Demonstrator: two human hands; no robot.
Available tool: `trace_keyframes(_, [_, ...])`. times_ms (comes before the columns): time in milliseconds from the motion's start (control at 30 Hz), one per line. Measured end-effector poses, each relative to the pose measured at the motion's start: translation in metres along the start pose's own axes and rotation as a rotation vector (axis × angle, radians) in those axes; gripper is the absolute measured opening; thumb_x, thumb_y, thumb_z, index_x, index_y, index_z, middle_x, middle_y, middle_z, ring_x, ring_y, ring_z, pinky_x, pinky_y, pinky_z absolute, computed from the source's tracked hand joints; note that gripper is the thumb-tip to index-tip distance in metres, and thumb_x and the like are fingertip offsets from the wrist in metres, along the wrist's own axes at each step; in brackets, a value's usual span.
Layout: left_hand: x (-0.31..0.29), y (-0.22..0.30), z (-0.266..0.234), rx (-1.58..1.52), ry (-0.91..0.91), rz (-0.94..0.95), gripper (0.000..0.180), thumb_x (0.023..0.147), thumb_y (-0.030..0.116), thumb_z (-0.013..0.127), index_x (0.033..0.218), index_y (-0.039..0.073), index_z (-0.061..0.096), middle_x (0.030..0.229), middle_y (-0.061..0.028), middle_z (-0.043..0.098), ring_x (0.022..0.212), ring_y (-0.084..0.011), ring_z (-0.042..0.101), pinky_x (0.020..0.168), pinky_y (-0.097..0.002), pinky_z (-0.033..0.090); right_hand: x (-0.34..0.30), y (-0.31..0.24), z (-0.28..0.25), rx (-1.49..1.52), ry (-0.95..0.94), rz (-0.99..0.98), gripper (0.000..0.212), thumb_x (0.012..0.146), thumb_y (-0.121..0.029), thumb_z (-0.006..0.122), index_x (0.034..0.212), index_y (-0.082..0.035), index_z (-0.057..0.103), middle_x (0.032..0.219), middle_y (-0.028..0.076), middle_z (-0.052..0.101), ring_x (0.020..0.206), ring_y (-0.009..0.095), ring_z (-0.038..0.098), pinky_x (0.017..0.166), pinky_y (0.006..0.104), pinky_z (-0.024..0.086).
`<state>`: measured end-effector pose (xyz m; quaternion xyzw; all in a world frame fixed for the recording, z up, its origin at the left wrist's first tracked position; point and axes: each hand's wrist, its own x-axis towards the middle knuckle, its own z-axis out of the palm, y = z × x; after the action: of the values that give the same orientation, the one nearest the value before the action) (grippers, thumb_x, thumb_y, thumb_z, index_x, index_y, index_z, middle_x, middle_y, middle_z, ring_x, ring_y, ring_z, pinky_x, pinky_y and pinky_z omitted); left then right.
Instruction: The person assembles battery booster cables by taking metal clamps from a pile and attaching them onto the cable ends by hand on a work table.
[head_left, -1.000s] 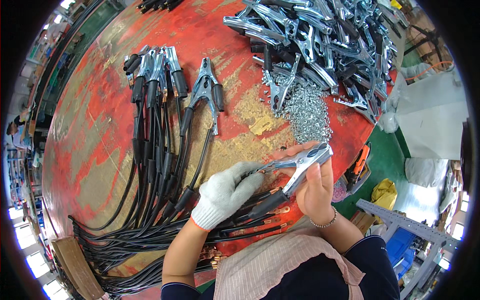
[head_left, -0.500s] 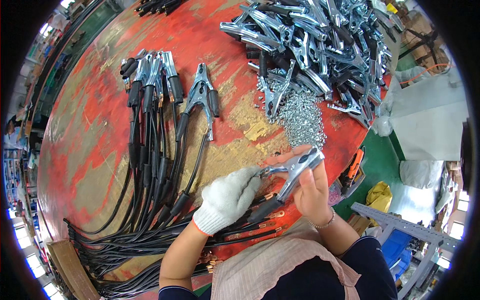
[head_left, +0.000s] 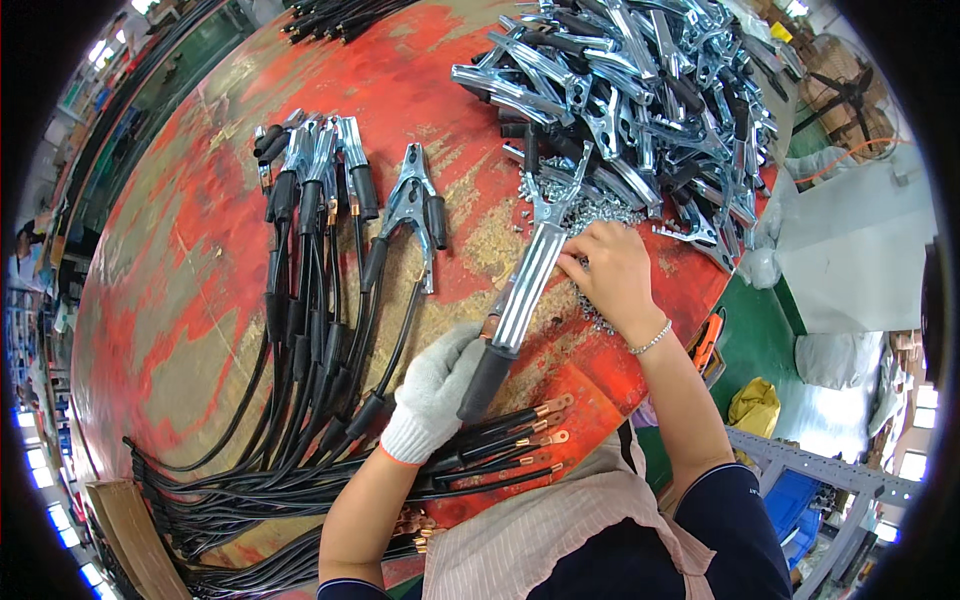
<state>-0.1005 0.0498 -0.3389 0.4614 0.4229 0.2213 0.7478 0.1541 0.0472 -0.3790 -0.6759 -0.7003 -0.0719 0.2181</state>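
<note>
I have the metal clamp (head_left: 525, 285) slanting across the table (head_left: 170, 330), gloved left grip (head_left: 433, 385) closed round its lower part beside the black handle sleeve (head_left: 487, 383); I judge that this low hold leaves the far metal part clear for the other side. My bare right grip (head_left: 615, 275) is bent with its fingertips near each other, just beside that far part and over the small fasteners (head_left: 612, 212); I cannot tell whether anything is pinched there. Those loose fasteners lie heaped under and ahead of it, probably to keep its reach short, with the pile of clamps (head_left: 640, 110) beyond. Left of and ahead of the left grip, the cabled clamps (head_left: 315, 150) lie side by side, heads together, which likely limits tangling. On its near side, the copper lugs (head_left: 555, 420) point rightward, apparently fanned so each end shows. As for containers, a blue bin (head_left: 795, 500) sits well apart, right of the right grip and nearer the body, under a grey rack (head_left: 820, 460); its contents are too small to make out.
</note>
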Motion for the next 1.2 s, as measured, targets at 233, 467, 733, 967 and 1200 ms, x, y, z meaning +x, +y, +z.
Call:
trace_keyframes(233, [-0.009, 0.008, 0.003, 0.431, 0.004, 0.143, 0.028, 0.094, 0.017, 0.053, 0.114, -0.001, 0.058, 0.082, -0.0089, 0.064, 0.072, -0.0149, 0.061, 0.067, -0.0274, 0.048, 0.004, -0.018, -0.019, 0.399, -0.071, 0.027, 0.007, 0.081, -0.008, 0.064, 0.086, -0.010, 0.068, 0.083, 0.004, 0.059, 0.084, 0.021, 0.060, 0.073, 0.0367, 0.046])
trace_keyframes(467, [-0.017, 0.012, 0.006, 0.646, -0.010, 0.236, 0.028, 0.090, 0.021, 0.056, 0.112, 0.004, 0.061, 0.083, -0.0220, 0.064, 0.079, -0.0346, 0.066, 0.067, -0.0389, 0.051, -0.033, -0.067, -0.026, 1.237, -0.274, 0.378, 0.010, 0.085, -0.011, 0.068, 0.085, -0.001, 0.065, 0.081, 0.005, 0.063, 0.075, 0.014, 0.058, 0.069, 0.0263, 0.044])
trace_keyframes(733, [-0.016, 0.007, 0.011, 0.729, 0.011, 0.280, 0.032, 0.089, 0.016, 0.057, 0.119, 0.005, 0.059, 0.074, -0.0112, 0.064, 0.063, -0.0209, 0.064, 0.059, -0.0303, 0.050, -0.065, -0.054, -0.017, 1.573, -0.341, 0.503, 0.018, 0.090, -0.014, 0.062, 0.096, 0.003, 0.065, 0.087, 0.009, 0.063, 0.082, 0.020, 0.058, 0.075, 0.0330, 0.046])
trace_keyframes(967, [-0.014, 0.005, 0.012, 1.166, -0.002, 0.633, 0.040, 0.083, 0.012, 0.058, 0.123, 0.010, 0.057, 0.071, -0.0111, 0.064, 0.058, -0.0259, 0.064, 0.051, -0.0392, 0.050, -0.040, -0.030, -0.069, 0.921, -0.283, 0.319, 0.017, 0.088, -0.008, 0.059, 0.099, 0.000, 0.068, 0.096, 0.011, 0.064, 0.088, 0.022, 0.059, 0.078, 0.0351, 0.047])
trace_keyframes(1200, [0.001, 0.003, -0.007, -0.223, 0.046, 0.016, 0.049, 0.092, 0.031, 0.055, 0.130, 0.002, 0.046, 0.069, -0.0075, 0.061, 0.043, -0.0117, 0.052, 0.035, -0.0228, 0.034, -0.072, -0.014, -0.053, 0.224, -0.150, 0.015, 0.016, 0.076, -0.013, 0.072, 0.091, -0.012, 0.069, 0.084, 0.006, 0.059, 0.078, 0.026, 0.058, 0.068, 0.0369, 0.047])
